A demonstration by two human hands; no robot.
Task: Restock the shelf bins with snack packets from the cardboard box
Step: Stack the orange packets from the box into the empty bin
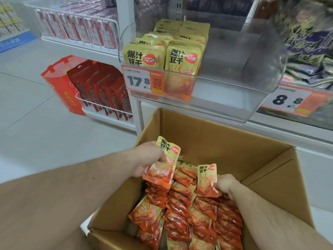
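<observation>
Gripping packets (162, 166), both hands (182, 170) curled

Left arm: bare forearm reaching forward from the lower left, wrist straight. Left hand (149, 159): raised, fingers curled, pinching a yellow-and-orange foil snack packet (163, 163) by its side. Right arm: bare forearm angled in from the lower right. Right hand (227, 184): lower, knuckles up, fingers curled on a second yellow-and-orange foil packet (206, 181), held upright.
</observation>
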